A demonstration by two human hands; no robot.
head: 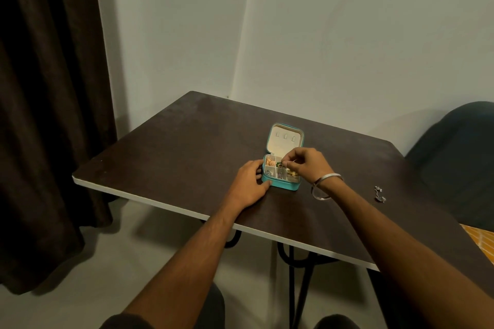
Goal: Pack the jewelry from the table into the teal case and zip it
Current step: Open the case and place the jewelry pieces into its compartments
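1. Presently counted: one small teal zip-around jewelry case (pixel 280 185), lid raised, standing near the middle of one dark brown rectangular table (pixel 173 147) with a pale edge.
2. Inside the lid: one cream lining with three small hooks or tabs (pixel 285 137) in a row.
3. Inside the base: a cream tray split into several compartments; the exact number cannot be told, as the right hand covers part of it.
4. Contents visible: one cluster of rose-gold pieces (pixel 270 161) in the far-left compartment, one cluster of silver pieces (pixel 268 173) in the near-left one, one gold item (pixel 293 173) towards the right; individual pieces are too small to count.
5. Loose on the table: one pair of silver earrings (pixel 380 194), well to the right of the case.
6. Left hand (pixel 250 184): lies beside the case, fingers curled against its left side and thumb at the near corner, gripping it.
7. Right hand (pixel 304 164): hovers over the tray, thumb and fingertips pinching a small green-and-dark item (pixel 280 164), too small to identify.
8. Right wrist: one silver bangle (pixel 327 177).
9. Surroundings: one dark curtain (pixel 48 88) at left, one dark chair (pixel 459 147) cut off at right.
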